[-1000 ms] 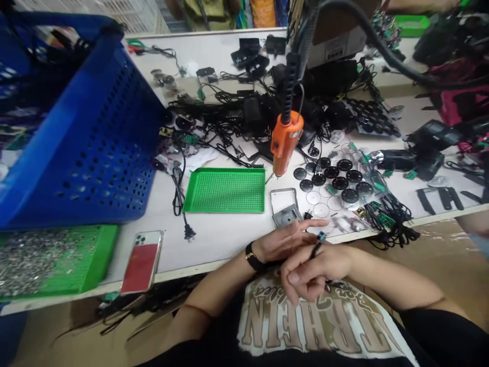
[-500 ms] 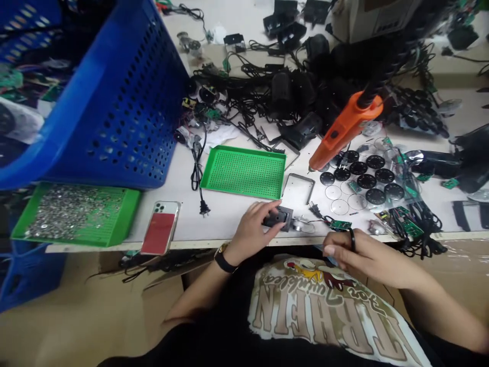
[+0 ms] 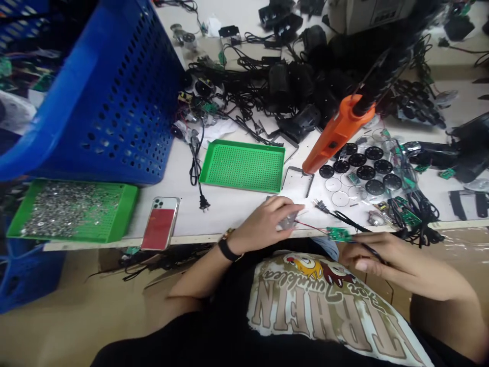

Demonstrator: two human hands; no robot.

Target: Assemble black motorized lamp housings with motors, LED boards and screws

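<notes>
Before the flat green perforated plastic tray point(image 3: 242, 165), the left hand point(image 3: 265, 227) grips what seems a small grey part point(image 3: 287, 222); rightward, the right hand point(image 3: 378, 261) pinches a thin black wire point(image 3: 369, 248) in its fingers.

— Where's the left hand point(image 3: 267, 223)?
— Palm down, fingers point(image 3: 286, 206) curled in tight, left forearm point(image 3: 198, 278) bent up from the lower left.
— And the right hand point(image 3: 372, 257)?
— Lower, knuckles up, thumb pinched against the fingertips, right forearm point(image 3: 431, 278) running off lower right. The hands are apart.
</notes>
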